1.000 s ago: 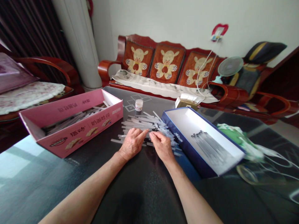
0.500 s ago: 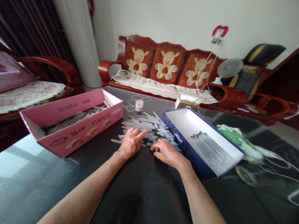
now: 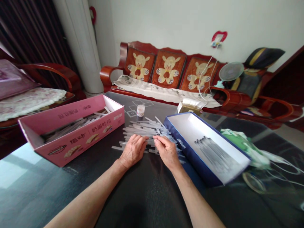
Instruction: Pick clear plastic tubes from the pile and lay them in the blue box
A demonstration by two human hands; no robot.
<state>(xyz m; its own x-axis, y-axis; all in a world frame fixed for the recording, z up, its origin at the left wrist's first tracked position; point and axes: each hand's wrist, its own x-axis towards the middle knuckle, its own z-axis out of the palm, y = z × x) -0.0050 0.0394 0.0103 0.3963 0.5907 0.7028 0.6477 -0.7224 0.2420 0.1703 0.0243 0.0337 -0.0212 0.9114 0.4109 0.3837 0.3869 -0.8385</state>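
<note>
Just ahead of the left hand [image 3: 133, 151] and the right hand [image 3: 169, 153], a loose pile of slim, translucent whitish pieces [image 3: 142, 129] lies on the dark, glossy tabletop [image 3: 152, 193], its near edge partly hidden by the fingers; the left hand is loosely curled, palm down, and the right hand has thumb and forefinger drawn close together, the two sets of fingertips facing across a narrow gap; whether either has hold of a piece I cannot tell. Pieces this thin would, I judge, be best handled singly, with a soft fingertip pinch, since a hard squeeze might bend them; low, steady wrists should help the hands meet squarely, and a gentle lift would avoid dragging neighbours along. Left of the left hand stands a long, open pink cardboard box [image 3: 85, 139] with more slim pieces inside; right of the right hand, beside the pile, an open dark-blue box with a white interior [image 3: 193, 156] holds a bundle of slender grey pieces with dark ends [image 3: 210, 152], roughly side by side, an order worth keeping; beyond both hands, past the pile, sits a small white patterned cup [image 3: 141, 110], which a wide sweep could knock.
</note>
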